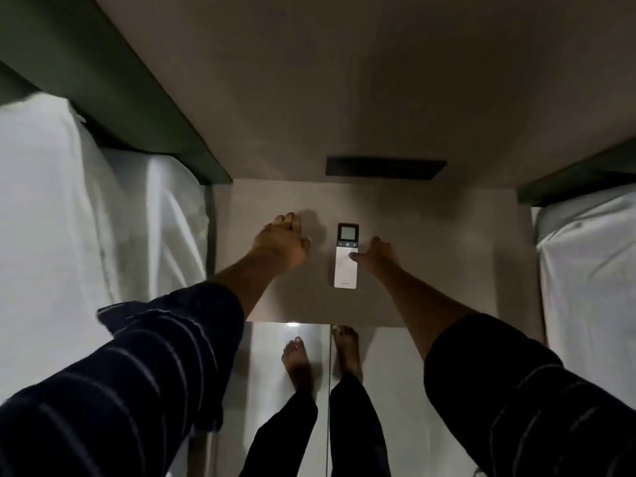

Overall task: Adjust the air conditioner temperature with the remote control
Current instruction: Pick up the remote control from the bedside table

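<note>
A slim white remote control [346,270] with a dark top and a small screen lies flat on a grey-brown bedside table [447,263], screen end away from me. My right hand [377,254] rests beside it on the right, its thumb touching the remote's middle. It does not hold the remote. My left hand [282,242] lies palm down on the table to the left of the remote, apart from it, with nothing in it. No air conditioner is visible.
A bed with white sheets [86,218] stands on the left and another bed [592,263] on the right. A dark slot [385,168] sits in the wall above the table. My bare feet [323,356] stand on glossy floor tiles below.
</note>
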Tool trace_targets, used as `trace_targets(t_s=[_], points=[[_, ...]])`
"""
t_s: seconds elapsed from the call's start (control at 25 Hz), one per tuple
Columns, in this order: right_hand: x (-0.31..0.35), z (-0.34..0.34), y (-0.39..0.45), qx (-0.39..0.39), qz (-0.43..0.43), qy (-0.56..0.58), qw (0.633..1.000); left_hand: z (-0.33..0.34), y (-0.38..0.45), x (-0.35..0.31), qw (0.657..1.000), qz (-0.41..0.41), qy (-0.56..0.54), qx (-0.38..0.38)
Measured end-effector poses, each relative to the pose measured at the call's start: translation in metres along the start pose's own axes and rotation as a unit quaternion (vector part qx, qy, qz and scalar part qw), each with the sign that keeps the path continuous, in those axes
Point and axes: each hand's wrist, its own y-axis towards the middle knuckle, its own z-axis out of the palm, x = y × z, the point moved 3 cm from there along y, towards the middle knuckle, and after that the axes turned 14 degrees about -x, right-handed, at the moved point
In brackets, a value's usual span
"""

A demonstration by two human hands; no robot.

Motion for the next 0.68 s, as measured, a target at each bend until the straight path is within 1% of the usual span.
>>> trace_targets(t_s=[0.08,0.12,0.2,0.28,0.32,0.4,0.48,0.56,0.68], points=[[-0.002,0.038,0.016,-0.007,0.044,0.022,0.999,0.029,0.016,0.003,1.000,-0.011,-0.007,0.009],[-0.001,0.058,0.020,-0.016,0.050,0.029,0.998,0.045,0.019,0.006,1.000,-0.019,-0.011,0.010],[0.002,0.087,0.022,-0.058,0.045,0.019,0.997,0.066,0.019,0.005,0.999,-0.025,-0.018,0.023],[-0.001,0.096,0.022,-0.089,0.042,0.036,0.994,0.073,0.013,0.003,0.999,-0.025,-0.022,0.027],[0.000,0.094,0.017,-0.078,0.038,0.062,0.994,0.068,0.008,0.004,0.999,-0.027,-0.019,0.029],[0.001,0.084,0.005,-0.030,0.017,0.117,0.993,0.057,-0.003,0.007,0.999,-0.034,-0.008,0.040],[0.014,0.059,-0.013,0.001,-0.039,0.108,0.993,0.030,-0.015,0.008,0.998,-0.052,-0.002,0.041],[0.044,0.014,-0.042,0.045,-0.097,0.102,0.989,-0.016,-0.034,0.009,0.997,-0.072,-0.001,0.018],[0.102,-0.049,-0.093,0.142,-0.188,0.127,0.963,-0.095,-0.079,0.021,0.995,-0.089,-0.010,-0.032]])
